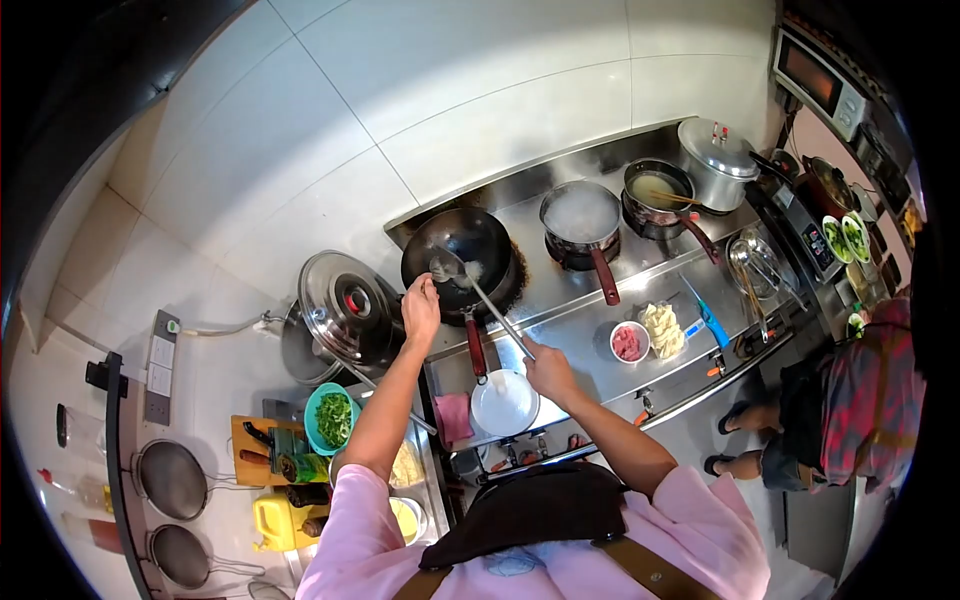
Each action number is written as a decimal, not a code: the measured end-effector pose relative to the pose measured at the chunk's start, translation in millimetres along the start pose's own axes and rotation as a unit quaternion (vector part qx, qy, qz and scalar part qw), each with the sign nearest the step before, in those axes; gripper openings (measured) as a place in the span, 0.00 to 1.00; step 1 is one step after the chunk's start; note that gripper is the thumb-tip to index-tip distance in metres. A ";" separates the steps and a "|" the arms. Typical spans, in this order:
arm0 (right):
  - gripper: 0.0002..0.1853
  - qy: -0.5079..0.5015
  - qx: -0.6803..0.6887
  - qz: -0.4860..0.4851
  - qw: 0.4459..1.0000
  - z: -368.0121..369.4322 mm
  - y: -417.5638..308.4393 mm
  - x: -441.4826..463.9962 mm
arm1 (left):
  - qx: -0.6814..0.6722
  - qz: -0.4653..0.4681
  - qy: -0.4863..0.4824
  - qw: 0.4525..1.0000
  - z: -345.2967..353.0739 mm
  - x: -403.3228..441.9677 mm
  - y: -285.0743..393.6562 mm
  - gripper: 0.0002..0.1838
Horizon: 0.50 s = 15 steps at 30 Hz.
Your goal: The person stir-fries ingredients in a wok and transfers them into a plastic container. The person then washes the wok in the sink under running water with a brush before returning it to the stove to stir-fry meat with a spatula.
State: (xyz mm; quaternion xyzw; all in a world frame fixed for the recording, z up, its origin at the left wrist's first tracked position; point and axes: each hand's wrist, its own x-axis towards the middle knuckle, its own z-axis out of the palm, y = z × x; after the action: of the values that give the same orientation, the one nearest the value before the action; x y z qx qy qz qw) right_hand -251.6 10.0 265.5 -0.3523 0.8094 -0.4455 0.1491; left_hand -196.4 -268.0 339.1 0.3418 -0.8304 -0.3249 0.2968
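Observation:
My right hand (548,368) is wrapped round the handle of a long metal ladle (490,303), whose head reaches into a black wok (450,240) on the stove. Over the wok's near left rim, my left hand (420,300) is closed, fingertips pinched together; a small pale object shows just above them, too small to make out. A little white stuff lies in the wok by the ladle. The wok's dark red handle (475,350) points toward me, above a white round plate or lid (505,403).
Right of the wok stand a pan of cloudy liquid (580,215), another pan (658,187) and a lidded pot (716,165). Nearer are a bowl of pink meat (629,343) and pale strips (662,331). Leftward are a large lid (345,305) and greens (333,418). Another person (860,400) stands at right.

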 end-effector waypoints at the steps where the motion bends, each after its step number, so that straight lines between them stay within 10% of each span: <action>1: 0.24 0.009 -0.011 0.005 1.000 1.2 0.7 0.7 | 0.017 0.002 -0.005 1.000 -1.7 -0.4 1.1 0.17; 15: 0.08 -0.069 0.219 0.124 0.965 -2.0 4.2 20.9 | 0.027 0.130 0.019 0.991 -16.7 -13.9 15.7 0.16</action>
State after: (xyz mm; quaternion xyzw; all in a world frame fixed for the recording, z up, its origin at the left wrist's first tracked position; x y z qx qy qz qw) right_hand -269.3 -1.9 264.6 -0.2374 0.7173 -0.5644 0.3324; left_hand -182.1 -254.3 357.2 0.2449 -0.8703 -0.2547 0.3432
